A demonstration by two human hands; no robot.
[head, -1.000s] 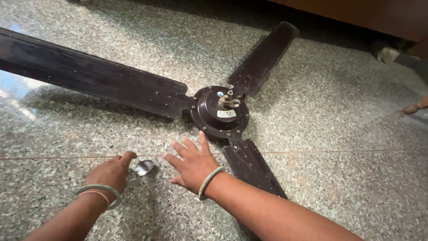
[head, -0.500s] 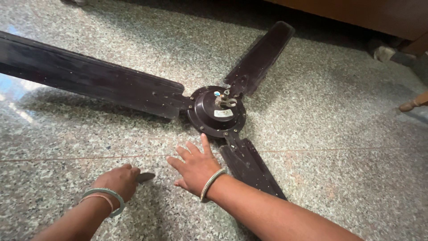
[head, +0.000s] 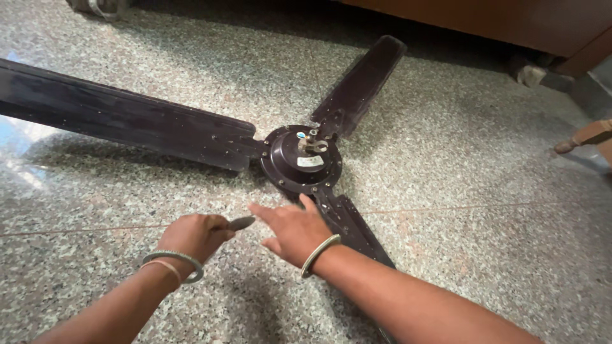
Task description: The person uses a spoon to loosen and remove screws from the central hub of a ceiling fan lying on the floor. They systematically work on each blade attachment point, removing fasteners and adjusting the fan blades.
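Dark ceiling fan [head: 299, 159] beside hands [head: 290, 230]

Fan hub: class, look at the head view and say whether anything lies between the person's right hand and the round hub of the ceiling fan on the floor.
Nothing visible does. The right hand hovers open just short of the fan hub, with only bare speckled floor and the near blade's root beside it. The left hand holds a small metal tool off to the side.

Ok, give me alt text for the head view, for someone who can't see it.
A dark three-bladed ceiling fan lies on a speckled stone floor, its round motor hub facing up. The left hand is closed around a small metal object; the right hand reaches open toward the hub.
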